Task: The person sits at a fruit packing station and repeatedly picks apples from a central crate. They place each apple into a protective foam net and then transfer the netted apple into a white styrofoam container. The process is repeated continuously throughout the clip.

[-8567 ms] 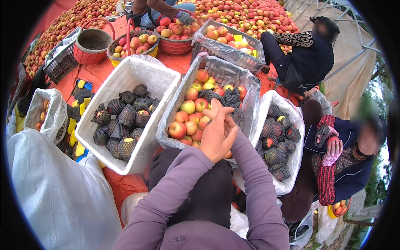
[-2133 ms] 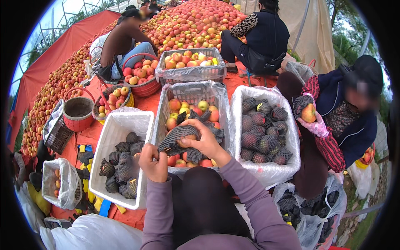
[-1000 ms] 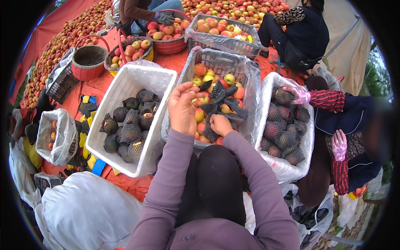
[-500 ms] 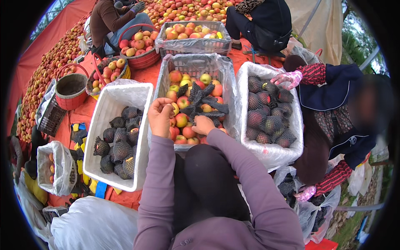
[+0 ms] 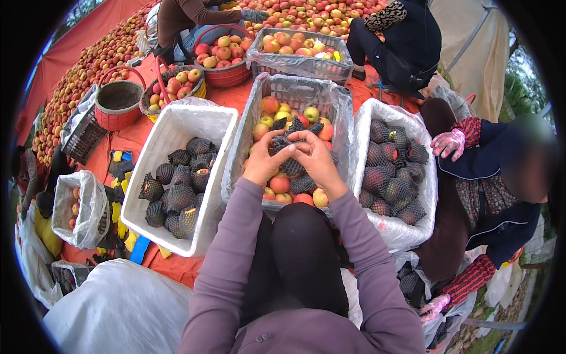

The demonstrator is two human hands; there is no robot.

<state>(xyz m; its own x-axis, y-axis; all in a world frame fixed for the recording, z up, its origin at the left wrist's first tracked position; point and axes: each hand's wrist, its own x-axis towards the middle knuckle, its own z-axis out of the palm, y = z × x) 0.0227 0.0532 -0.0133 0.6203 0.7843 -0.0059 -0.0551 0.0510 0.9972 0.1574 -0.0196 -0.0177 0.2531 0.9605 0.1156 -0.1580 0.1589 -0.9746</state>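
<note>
Left hand and right hand both grasping one black foam-net sleeve above the middle grey apple crate.

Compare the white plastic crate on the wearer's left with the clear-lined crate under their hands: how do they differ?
The white plastic crate holds only fruit wrapped in black foam net sleeves; the clear-lined middle crate holds mostly bare red-yellow fruit with a few sleeves. No hand touches the white one; the left hand and right hand work a black sleeve over the middle one. Both are rectangular and lined.

Fruit crate between two bins
</note>
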